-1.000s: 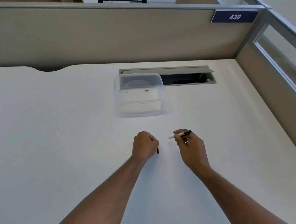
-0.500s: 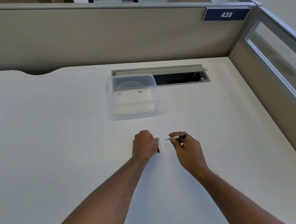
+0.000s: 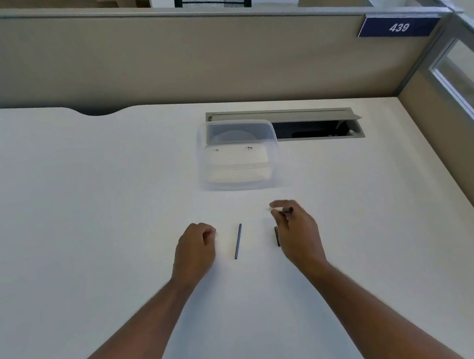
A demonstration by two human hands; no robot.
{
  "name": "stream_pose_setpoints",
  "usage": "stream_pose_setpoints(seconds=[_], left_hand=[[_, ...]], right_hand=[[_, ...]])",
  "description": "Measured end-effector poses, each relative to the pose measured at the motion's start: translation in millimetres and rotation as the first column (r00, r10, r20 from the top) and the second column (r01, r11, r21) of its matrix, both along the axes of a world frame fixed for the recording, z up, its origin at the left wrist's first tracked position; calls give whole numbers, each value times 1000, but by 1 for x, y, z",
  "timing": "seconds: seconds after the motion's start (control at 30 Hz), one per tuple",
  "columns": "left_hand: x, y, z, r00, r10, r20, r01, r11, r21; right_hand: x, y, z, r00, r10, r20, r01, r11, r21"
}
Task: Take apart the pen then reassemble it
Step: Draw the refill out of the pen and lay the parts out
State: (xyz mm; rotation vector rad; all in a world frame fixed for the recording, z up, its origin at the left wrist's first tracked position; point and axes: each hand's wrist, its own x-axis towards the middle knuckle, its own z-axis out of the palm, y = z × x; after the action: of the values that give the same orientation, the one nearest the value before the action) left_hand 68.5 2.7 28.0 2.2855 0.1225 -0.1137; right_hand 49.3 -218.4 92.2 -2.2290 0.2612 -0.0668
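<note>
Lying on desk (image 3: 83,234): dark rod (image 3: 238,241), between the hands
Left hand (image 3: 195,252): fingers curled, holding nothing visible
Right hand (image 3: 297,231): fingers pinching pen part (image 3: 284,211); clip (image 3: 277,236) beside it

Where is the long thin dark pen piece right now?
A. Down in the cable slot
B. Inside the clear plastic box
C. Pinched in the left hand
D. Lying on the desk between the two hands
D: the thin pen piece lies on the desk, between the left hand and right hand, touching neither.
</note>
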Motion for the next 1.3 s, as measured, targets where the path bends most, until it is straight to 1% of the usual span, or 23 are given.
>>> stream_pose_setpoints(seconds=[0.07,0.1,0.23,0.33,0.43,0.47,0.53,0.63,0.7,0.73,0.8,0.83,0.93,0.97,1.03,1.07,1.1,1.17,1.2,1.3], left_hand=[[-6,4,-5,1000,-15,-6,15,1000,-23],[-7,5,-7,1000,-19,-2,19,999,-33],[-7,5,-8,1000,-15,17,15,999,-47],[-6,1,-8,999,-35,33,36,999,-16],[-5,-1,-8,997,-64,53,63,998,31],[-5,-2,-8,996,-69,53,67,997,45],[-4,-4,-8,997,-70,44,68,996,53],[-4,-5,-6,996,-82,47,80,996,51],[-5,-5,-8,995,-86,49,84,995,52],[-5,-5,-8,995,-85,49,83,995,51],[-5,-5,-7,995,-83,48,80,995,53],[-5,-5,-7,995,-81,55,78,995,56],[-7,-6,-8,995,-79,63,75,996,57],[-7,-6,-8,995,-77,67,73,996,54],[-6,-5,-9,995,-75,70,72,996,47],[-7,-5,-10,994,-77,72,74,996,47],[-7,-5,-9,994,-77,77,74,996,51],[-7,-8,-9,993,-82,82,78,995,58],[-7,-9,-9,993,-83,87,78,995,56],[-7,-7,-11,992,-89,91,84,995,62]], right_hand=[[0,0,-7,996,28,-80,-29,999,-19],[0,1,-7,997,17,-79,-16,1000,4],[-2,0,-1,999,-41,-1,41,998,49],[-11,-2,7,997,-51,64,48,998,50],[-17,-4,10,985,-31,168,35,999,-23],[-17,-5,9,986,-16,168,24,999,-48],[-17,-5,8,996,10,89,-5,998,-57],[-16,-5,6,994,54,95,-40,990,-138],[-17,-5,7,995,64,82,-51,987,-151],[-17,-5,8,992,58,113,-40,988,-149],[-17,-4,11,974,35,224,0,988,-152],[-14,-5,12,970,44,240,-5,987,-161],[-11,-7,7,982,132,133,-101,970,-222],[-9,-7,8,979,121,165,-83,972,-221],[-8,-7,13,955,57,290,-8,986,-167],[-7,-7,14,944,31,327,17,990,-141],[-5,-6,15,945,27,326,15,992,-128],[-4,-5,8,974,72,214,-38,986,-161],[-4,-4,5,979,76,187,-44,985,-169],[0,-4,3,979,27,204,3,990,-143]])
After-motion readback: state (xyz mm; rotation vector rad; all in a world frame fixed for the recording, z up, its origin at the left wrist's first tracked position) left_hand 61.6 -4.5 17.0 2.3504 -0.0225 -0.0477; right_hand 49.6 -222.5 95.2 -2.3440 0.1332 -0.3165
